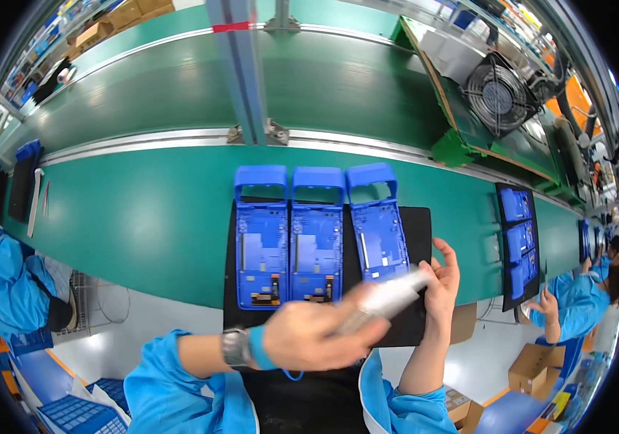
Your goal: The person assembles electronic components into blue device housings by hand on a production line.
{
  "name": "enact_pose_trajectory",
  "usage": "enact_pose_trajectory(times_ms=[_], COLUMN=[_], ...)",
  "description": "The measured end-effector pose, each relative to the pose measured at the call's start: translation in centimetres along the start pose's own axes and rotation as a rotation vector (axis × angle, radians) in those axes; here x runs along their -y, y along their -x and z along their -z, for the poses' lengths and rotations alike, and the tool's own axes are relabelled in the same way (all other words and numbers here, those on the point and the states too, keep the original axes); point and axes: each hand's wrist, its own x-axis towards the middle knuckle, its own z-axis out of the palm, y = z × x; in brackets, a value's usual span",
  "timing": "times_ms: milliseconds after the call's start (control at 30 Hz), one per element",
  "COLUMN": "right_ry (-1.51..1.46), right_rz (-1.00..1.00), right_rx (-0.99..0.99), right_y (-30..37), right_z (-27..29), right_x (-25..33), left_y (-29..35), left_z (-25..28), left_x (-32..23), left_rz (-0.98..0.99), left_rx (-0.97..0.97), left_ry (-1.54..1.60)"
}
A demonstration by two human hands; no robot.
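Note:
Closed around a white and silver oblong thing (394,295), my left hand (317,336) reaches across in front of my body, with a watch and a blue strap at the wrist. Motion blurs the thing, and its kind does not show. At its far end is my right hand (441,282), with curled fingers and the thumb against the tip. Just beyond my hands, three blue plastic housings (262,246) lie side by side on a black mat (418,224). The right-hand blue housing (378,231) is tilted, its lower end partly hidden behind the white thing.
A metal rail (172,137) and upright post (241,72) border the green bench (129,210). A fan (501,94) stands at back right. More blue housings (519,239) lie on a black mat to the right. People in blue sit on both sides.

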Motion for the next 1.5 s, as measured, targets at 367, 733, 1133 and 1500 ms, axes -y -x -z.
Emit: enact_pose_trajectory(times_ms=[367,733,1133,1500], right_ry=[1.119,0.904,1.199,1.272], right_rz=[0.446,0.537,0.546,0.592], right_rx=[0.172,0.294,0.698,0.702], right_y=[5.1,6.0,4.9,3.9], right_z=[-4.9,-5.9,-5.3,-5.8], right_x=[0.2,-1.1,0.2,-0.2], left_y=[8.5,8.0,-6.8,-8.7], left_z=[6.0,8.9,4.0,1.7], left_x=[2.6,-1.6,14.5,18.7], left_rz=[0.634,0.704,0.376,0.505], left_rx=[-0.183,-0.004,0.116,0.072], left_ry=[-0.244,-0.362,-0.27,-0.261])
